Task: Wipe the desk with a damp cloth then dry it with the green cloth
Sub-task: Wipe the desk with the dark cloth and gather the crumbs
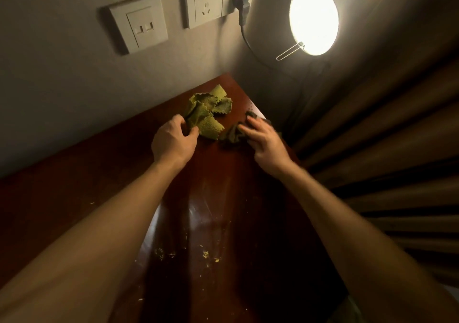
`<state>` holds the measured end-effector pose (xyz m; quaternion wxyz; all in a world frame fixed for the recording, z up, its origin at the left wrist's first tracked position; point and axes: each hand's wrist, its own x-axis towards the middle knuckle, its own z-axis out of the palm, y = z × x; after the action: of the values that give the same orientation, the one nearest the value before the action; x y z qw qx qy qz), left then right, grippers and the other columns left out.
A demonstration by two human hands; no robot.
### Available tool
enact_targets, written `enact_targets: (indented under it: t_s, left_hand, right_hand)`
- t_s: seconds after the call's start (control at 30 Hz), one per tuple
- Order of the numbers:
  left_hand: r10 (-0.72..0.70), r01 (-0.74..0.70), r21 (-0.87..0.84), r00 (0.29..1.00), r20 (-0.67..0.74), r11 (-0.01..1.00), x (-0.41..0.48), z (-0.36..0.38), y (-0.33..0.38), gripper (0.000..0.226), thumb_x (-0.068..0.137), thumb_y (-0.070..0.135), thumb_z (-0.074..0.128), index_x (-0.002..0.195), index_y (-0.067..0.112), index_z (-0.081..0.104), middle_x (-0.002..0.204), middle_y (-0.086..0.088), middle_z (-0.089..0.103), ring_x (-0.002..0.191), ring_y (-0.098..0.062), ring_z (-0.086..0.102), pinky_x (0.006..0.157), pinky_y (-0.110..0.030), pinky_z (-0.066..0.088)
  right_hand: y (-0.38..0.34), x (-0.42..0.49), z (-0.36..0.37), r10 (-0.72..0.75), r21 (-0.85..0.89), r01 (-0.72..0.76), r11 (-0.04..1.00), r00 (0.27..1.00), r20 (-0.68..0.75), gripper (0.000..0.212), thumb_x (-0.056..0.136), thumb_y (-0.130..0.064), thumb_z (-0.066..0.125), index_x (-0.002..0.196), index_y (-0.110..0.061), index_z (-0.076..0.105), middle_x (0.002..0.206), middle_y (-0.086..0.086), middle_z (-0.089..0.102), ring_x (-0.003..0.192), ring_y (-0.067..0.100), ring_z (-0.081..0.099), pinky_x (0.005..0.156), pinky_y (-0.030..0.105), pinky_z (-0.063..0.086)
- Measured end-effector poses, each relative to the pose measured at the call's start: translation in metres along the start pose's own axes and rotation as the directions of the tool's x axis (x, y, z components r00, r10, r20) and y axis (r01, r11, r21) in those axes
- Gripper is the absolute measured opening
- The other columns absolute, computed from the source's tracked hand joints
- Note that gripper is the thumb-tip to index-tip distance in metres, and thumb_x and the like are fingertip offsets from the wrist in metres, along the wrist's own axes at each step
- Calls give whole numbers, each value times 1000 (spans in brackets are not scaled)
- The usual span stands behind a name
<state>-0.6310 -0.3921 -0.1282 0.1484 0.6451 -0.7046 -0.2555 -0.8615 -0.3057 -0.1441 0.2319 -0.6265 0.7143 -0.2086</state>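
A crumpled green cloth (208, 110) lies near the far end of the dark red-brown desk (218, 188). My left hand (173, 141) is at its near left edge, and thumb and fingers pinch a fold of it. To its right lies a darker, bunched cloth (234, 133) near the desk's right edge. My right hand (263, 141) rests on it with fingers spread and only slightly bent. Pale crumbs (206, 254) are scattered on the near part of the desk, and faint smears show in the middle.
The wall behind carries a light switch (142, 24) and sockets (206, 3) with a black plug (242, 3) and cable. A bright round lamp (314, 18) shines at the upper right. Pleated curtains (385, 148) hang right beside the desk's right edge.
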Motion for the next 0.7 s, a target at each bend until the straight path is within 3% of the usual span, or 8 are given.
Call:
enact_targets:
  t_s: [0.2, 0.3, 0.37, 0.43, 0.53, 0.7]
  left_hand:
    - [41, -45, 24, 988, 147, 999, 5, -4, -2, 43, 101, 41, 62, 127, 7, 60, 125, -18, 66, 116, -37, 62, 79, -36, 41]
    - [75, -72, -21, 972, 221, 997, 2, -5, -9, 46, 98, 39, 66, 127, 4, 58, 128, -17, 58, 120, -36, 56, 87, -37, 42]
    - [113, -104, -50, 960, 255, 993, -3, -5, -14, 40, 96, 37, 69, 119, 6, 59, 116, -12, 52, 114, -34, 55, 85, -35, 41]
    - [168, -152, -82, 954, 247, 985, -11, -4, -20, 34, 93, 35, 71, 111, 8, 59, 110, -5, 46, 110, -30, 52, 85, -34, 39]
    - [252, -237, -96, 949, 191, 967, -26, 1, -29, 32, 91, 31, 73, 113, 12, 61, 115, -5, 47, 112, -29, 50, 91, -36, 41]
    - [386, -384, -42, 919, 83, 922, -44, 12, -43, 36, 92, 25, 67, 125, 13, 61, 126, -10, 49, 114, -29, 49, 98, -37, 38]
  right_hand:
    - [0, 37, -10, -1, 5, 1, 1000, 1000, 0, 50, 101, 1, 54, 146, -20, 56, 163, 5, 37, 156, 25, 19, 122, 28, 10]
    - [-5, -1, -3, -4, 2, 4, 1000, 1000, -8, 52, 100, 2, 56, 147, -20, 55, 163, 2, 37, 155, 21, 20, 125, 36, 12]
    - [-8, -42, 5, -15, -14, 15, 1000, 1000, 5, 57, 98, 6, 56, 147, -22, 55, 163, 1, 37, 156, 22, 19, 127, 42, 14]
    - [-16, -92, 17, -44, -33, 44, 998, 999, 25, 62, 95, 9, 57, 148, -22, 53, 163, 1, 35, 156, 22, 18, 127, 43, 12]
    - [-27, -151, 33, -70, -39, 72, 997, 996, 53, 63, 95, 8, 60, 149, -22, 51, 162, -5, 31, 155, 16, 16, 127, 39, 10]
    - [-19, -131, 24, -94, -12, 96, 995, 991, 96, 58, 96, 6, 59, 145, -24, 58, 162, 0, 38, 156, 19, 20, 126, 43, 16]
